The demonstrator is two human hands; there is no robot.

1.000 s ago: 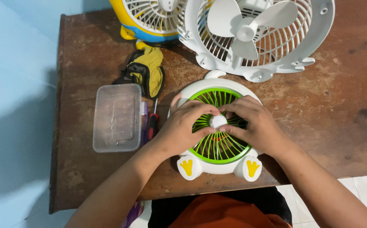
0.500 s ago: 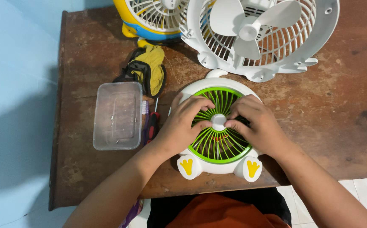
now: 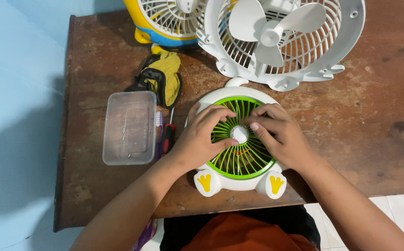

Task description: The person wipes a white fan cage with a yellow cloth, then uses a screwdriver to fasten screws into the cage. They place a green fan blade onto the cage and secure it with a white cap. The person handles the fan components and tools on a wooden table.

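Observation:
A small white fan with a green round grille and two yellow-marked feet lies face up near the table's front edge. My left hand rests on the left half of the grille, fingers curled over the ribs and thumb toward the white centre cap. My right hand lies on the right half, fingertips pressed on the ribs just above and beside the cap. Both hands press on the grille; neither lifts it.
A larger white fan body with bare blades lies behind. A yellow and blue fan stands at the back. A yellow and black cloth, a clear plastic box, a red-handled screwdriver and a purple toothbrush lie left on the brown table.
The fingers of both hands have shifted around the centre cap, so the cap shows more plainly now. The fan has stayed in place.

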